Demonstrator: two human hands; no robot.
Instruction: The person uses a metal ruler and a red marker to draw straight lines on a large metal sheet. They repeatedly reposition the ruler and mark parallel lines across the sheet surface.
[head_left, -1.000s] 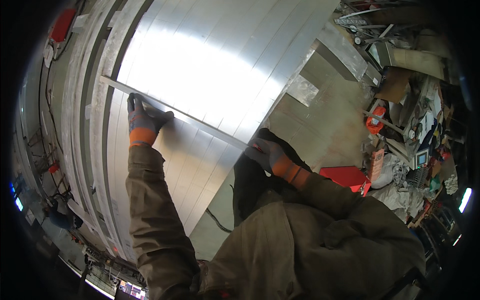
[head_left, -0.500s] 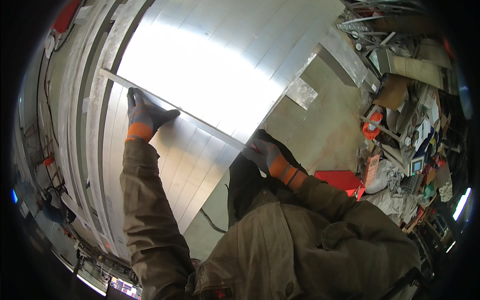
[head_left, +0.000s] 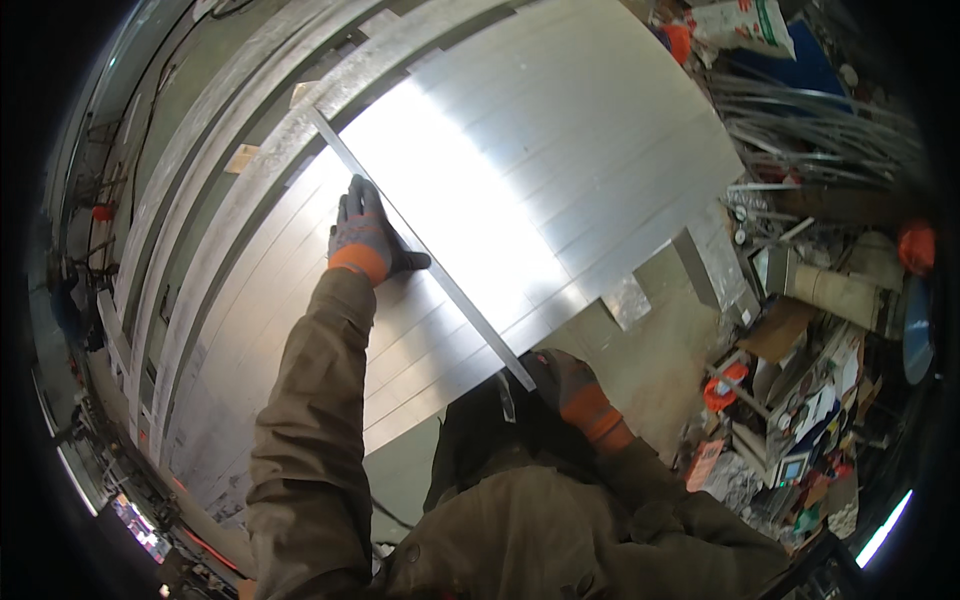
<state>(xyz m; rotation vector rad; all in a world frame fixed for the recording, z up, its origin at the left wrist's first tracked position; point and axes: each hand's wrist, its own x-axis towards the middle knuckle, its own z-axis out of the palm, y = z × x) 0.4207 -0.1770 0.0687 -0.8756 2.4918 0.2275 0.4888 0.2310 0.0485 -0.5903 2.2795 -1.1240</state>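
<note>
A long, narrow metal bar (head_left: 440, 275) lies slantwise across a shiny sheet-metal surface (head_left: 600, 150) marked with thin parallel lines. My left hand (head_left: 372, 225), in a grey and orange glove, rests flat beside the bar. Its fingers are stretched along the bar's left side and its thumb is spread toward it. My right hand (head_left: 565, 385), gloved alike, is at the bar's near end by the sheet's edge. Its fingertips are hidden, so what it holds does not show. A small shiny strip (head_left: 508, 403) hangs below the bar's end, against my dark clothing.
Long metal beams (head_left: 200, 200) run along the sheet's left side. A metal channel piece (head_left: 705, 265) stands off its right edge above the floor (head_left: 640, 350). Farther right are a heap of thin metal lengths (head_left: 820, 120), an orange-red object (head_left: 725, 387) and mixed clutter.
The view has turned, so the bar slants more steeply. My right hand has come lower, off the sheet's edge; the red item seen at its fingers is out of sight. My left hand stays by the bar.
</note>
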